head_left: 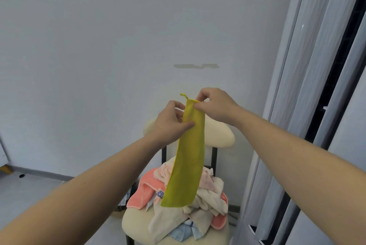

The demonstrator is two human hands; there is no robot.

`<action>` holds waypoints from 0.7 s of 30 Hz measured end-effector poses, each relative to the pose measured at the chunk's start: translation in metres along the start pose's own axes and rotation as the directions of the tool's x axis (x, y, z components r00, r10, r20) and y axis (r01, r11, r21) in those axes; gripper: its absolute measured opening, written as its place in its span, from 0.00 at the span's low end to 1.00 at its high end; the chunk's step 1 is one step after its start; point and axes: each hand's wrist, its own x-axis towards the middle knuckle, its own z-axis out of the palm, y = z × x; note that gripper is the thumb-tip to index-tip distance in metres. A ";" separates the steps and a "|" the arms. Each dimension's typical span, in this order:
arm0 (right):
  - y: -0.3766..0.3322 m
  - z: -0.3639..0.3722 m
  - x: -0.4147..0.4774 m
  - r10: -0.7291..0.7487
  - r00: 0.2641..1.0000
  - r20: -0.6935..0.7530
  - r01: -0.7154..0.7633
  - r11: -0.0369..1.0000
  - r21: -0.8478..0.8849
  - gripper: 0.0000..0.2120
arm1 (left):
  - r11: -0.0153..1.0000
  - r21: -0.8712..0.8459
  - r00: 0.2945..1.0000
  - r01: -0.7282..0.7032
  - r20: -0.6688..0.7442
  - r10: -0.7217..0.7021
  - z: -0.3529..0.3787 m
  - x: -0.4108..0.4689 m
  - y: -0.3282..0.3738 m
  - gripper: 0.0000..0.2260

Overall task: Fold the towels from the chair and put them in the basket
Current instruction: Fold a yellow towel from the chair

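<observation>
Left hand [172,121], right hand [216,106]: each grip pinches the top of the narrow yellow-green cloth towel [188,165]. Risk: layers slip, fold skews; hanging tail may drag the crumpled pink-and-cream towel pile [208,195] off the cream padded chair [133,225].

Yellow-green towel [188,157], coral-and-beige pile [200,201] (cream chair [136,223]).

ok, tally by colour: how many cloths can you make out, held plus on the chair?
Pile is tangled, so these are minimums.
Yellow towel: 1
Coral towel: 1
Pink towel: 1
Beige towel: 1
Blue cloth: 1
Total: 5
</observation>
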 end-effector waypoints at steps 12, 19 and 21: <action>0.013 -0.018 -0.001 -0.116 0.931 -0.346 0.075 0.989 -0.129 0.08 | 0.998 0.058 0.998 -0.035 0.053 0.032 0.003 -0.010 -0.029 0.10; 0.025 -0.025 0.000 -0.075 0.935 -0.346 -0.041 0.948 -0.316 0.13 | 0.987 0.040 0.978 -0.158 0.146 0.151 -0.010 -0.017 -0.032 0.15; 0.026 -0.026 0.001 -0.061 0.938 -0.340 -0.060 0.940 -0.335 0.13 | 0.984 0.025 0.973 -0.179 0.156 0.173 -0.011 -0.020 -0.032 0.16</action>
